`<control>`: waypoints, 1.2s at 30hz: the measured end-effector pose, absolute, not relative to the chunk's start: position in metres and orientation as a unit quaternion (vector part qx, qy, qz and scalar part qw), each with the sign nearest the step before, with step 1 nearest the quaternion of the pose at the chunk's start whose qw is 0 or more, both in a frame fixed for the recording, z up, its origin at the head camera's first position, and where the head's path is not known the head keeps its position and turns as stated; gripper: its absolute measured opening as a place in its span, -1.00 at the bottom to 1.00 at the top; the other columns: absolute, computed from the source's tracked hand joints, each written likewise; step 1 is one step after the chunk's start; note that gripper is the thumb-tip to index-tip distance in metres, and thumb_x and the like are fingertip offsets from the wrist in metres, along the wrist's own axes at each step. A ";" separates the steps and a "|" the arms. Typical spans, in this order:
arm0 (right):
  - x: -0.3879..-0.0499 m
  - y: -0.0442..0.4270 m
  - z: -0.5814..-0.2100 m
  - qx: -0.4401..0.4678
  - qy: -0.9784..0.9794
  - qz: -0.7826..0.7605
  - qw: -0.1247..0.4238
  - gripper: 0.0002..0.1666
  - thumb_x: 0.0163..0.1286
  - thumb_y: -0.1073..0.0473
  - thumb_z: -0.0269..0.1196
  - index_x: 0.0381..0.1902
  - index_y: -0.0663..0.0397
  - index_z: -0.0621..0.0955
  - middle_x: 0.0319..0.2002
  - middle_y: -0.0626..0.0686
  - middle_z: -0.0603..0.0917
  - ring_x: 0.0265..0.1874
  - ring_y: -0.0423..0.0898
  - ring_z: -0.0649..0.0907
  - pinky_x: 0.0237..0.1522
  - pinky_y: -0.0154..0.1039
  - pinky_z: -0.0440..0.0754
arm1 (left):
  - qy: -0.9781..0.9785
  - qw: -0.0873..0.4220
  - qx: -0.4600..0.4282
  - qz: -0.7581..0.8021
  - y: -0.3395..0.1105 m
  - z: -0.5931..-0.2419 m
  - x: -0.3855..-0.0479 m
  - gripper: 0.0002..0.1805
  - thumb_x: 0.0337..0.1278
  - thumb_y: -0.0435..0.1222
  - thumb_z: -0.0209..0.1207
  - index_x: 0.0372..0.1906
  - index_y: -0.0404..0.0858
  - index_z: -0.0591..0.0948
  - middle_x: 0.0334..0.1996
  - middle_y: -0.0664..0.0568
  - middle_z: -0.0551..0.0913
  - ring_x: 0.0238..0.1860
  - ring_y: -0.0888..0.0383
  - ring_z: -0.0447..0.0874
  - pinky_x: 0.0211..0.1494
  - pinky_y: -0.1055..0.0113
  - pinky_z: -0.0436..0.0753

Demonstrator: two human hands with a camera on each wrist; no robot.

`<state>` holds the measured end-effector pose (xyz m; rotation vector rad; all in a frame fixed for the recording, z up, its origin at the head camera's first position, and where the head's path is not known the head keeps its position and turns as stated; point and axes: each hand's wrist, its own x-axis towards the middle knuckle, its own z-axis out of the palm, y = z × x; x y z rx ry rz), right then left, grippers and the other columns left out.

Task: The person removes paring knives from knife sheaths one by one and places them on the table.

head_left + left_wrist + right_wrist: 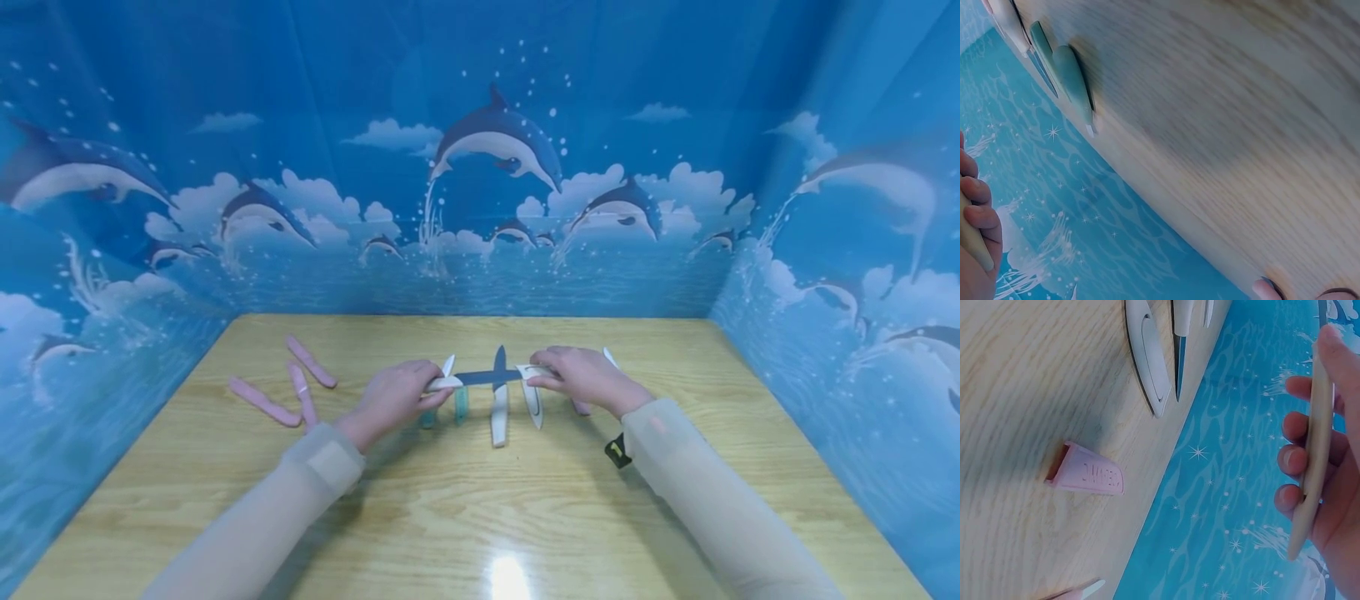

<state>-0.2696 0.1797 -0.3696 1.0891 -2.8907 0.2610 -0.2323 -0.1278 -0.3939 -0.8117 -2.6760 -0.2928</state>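
My left hand [401, 392] grips the white handle [444, 383] of a kitchen knife, held above the table with its dark blade [476, 378] pointing right. A white blade sheath [534, 372] is in my right hand [585, 377], fingers curled round it. The blade runs up to the sheath's mouth; how deep it sits inside I cannot tell. In the right wrist view the sheath [1317, 450] appears edge-on with the dark blade at its top. Beneath lie a second white-handled knife [499, 415] with a dark blade and another white sheath [533, 406].
Teal-handled pieces [461, 405] lie near my left hand. Several pink pieces [264, 402] are spread at the table's left. A short pink sheath [1088, 470] lies below my right hand, and a pale blade [611, 357] beyond it. A dolphin-print curtain [480, 275] borders the wooden table [435, 517].
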 end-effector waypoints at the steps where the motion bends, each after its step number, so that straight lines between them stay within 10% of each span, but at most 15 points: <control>1: -0.269 0.180 -0.370 0.351 -0.932 0.084 0.022 -0.48 0.43 -0.19 0.10 0.14 0.02 0.55 -0.01 0.04 0.68 -0.10 -0.03 0.69 -0.08 -0.05 0.65 | -0.939 0.164 -0.284 -0.103 -0.128 -0.394 -0.232 -0.77 0.20 -0.05 0.24 -0.31 -0.12 0.59 -0.46 0.15 0.63 -0.53 0.28 0.50 -0.50 0.40 0.49; 28: -0.275 0.183 -0.364 0.261 -0.957 0.125 0.017 -0.37 0.43 -0.22 0.07 0.20 0.15 0.48 0.12 0.19 0.62 0.05 0.13 0.64 0.10 0.07 0.57 | -0.965 0.109 -0.149 -0.187 -0.151 -0.401 -0.232 -0.74 0.26 -0.19 0.14 -0.15 -0.34 0.58 -0.38 -0.01 0.58 -0.39 0.12 0.53 -0.28 0.16 0.58; 36: -0.274 0.162 -0.363 0.218 -0.968 0.123 -0.026 -0.40 0.45 -0.22 0.07 0.19 0.11 0.47 -0.13 0.13 0.72 -0.25 0.00 0.71 -0.14 -0.03 0.66 | -0.969 0.064 -0.106 -0.212 -0.152 -0.403 -0.232 -0.69 0.30 -0.27 0.09 -0.04 -0.46 0.53 -0.26 -0.16 0.58 -0.28 0.02 0.56 -0.11 0.08 0.62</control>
